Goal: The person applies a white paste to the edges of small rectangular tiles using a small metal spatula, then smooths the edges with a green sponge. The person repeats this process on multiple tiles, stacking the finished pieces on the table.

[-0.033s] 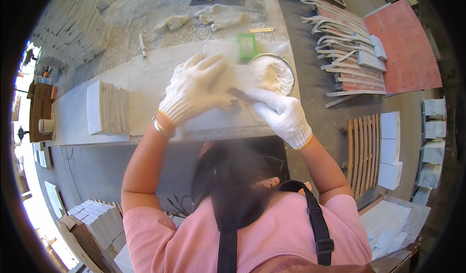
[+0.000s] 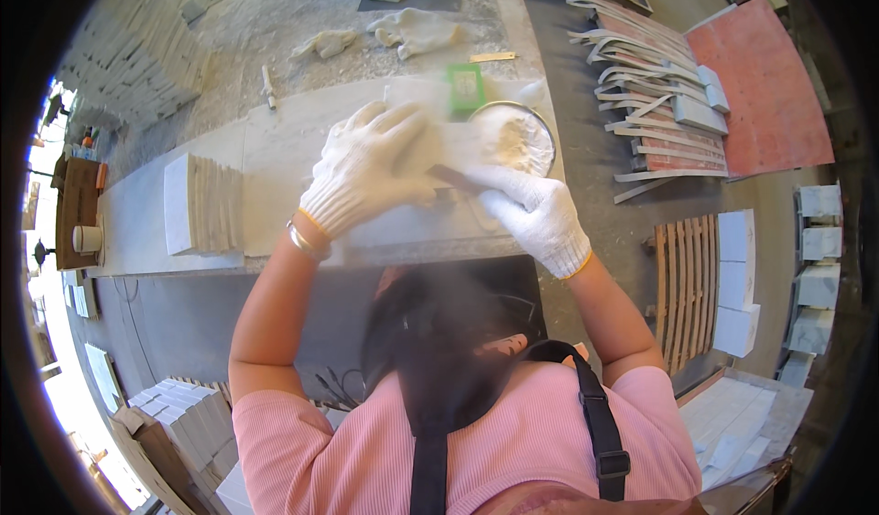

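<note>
My left hand [image 2: 362, 167], in a white knit glove, lies with its fingers spread over a pale surface on the worktable; haze blurs what is under it. In my right hand [image 2: 542, 217], also gloved, is a flat dark scraper [image 2: 450, 177], its blade pointing left toward my left hand. Just beyond the right hand stands a round tin [image 2: 552, 140] holding white paste [image 2: 524, 147]. A green box [image 2: 466, 89] with a pale top sits behind the tin.
On the table's left stands a row of upright white tiles [image 2: 201, 206]. Loose gloves [image 2: 417, 32] and a small wooden strip [image 2: 493, 56] lie at the far side. Right of the table are pale strips on a red board [image 2: 765, 85] and a wooden pallet [image 2: 687, 291].
My right hand and the scraper have shifted very slightly. My left hand stays in place.
</note>
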`<state>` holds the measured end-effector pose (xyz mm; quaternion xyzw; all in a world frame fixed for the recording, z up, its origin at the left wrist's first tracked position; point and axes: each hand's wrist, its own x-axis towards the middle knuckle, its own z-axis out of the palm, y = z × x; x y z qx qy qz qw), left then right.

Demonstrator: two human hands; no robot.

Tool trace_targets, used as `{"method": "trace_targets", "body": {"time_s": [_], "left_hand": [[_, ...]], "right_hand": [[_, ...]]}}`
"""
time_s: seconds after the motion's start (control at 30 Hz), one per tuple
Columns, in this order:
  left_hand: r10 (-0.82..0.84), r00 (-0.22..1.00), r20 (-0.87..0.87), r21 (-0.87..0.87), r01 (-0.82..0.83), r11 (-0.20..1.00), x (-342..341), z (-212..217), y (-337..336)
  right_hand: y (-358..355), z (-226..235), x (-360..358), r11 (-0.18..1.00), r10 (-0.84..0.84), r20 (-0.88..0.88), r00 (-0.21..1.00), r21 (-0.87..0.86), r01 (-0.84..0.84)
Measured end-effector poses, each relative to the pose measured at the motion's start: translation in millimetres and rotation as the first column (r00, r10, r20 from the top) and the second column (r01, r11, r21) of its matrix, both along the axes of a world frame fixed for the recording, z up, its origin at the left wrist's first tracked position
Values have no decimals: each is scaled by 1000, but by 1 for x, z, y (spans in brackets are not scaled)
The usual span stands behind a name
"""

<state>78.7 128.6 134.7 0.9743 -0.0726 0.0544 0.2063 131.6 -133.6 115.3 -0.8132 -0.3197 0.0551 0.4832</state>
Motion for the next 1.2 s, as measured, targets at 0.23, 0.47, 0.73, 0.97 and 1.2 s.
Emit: {"method": "trace_targets", "body": {"time_s": [0.23,0.47,0.73,0.97,1.2], "left_hand": [[-3,1000,7,13,3,1000,1,-1,0],[2,1000,5,17,-2,1000,1,2,-2],[24,1000,-4,106,-23,994,-4,6,-19],[-101,995,-22,138,103,985,6,0,-35],[-112,993,-29,185,115,976,7,-1,-38]], "right_hand": [[2,8,-1,998,51,64,997,-48,-48],[1,6,-1,999,40,-47,998,-6,-40],[-19,-35,-12,845,32,-746,666,376,380],[14,-75,-11,573,357,-824,440,565,593],[22,-60,-18,579,395,-784,479,618,532]]}}
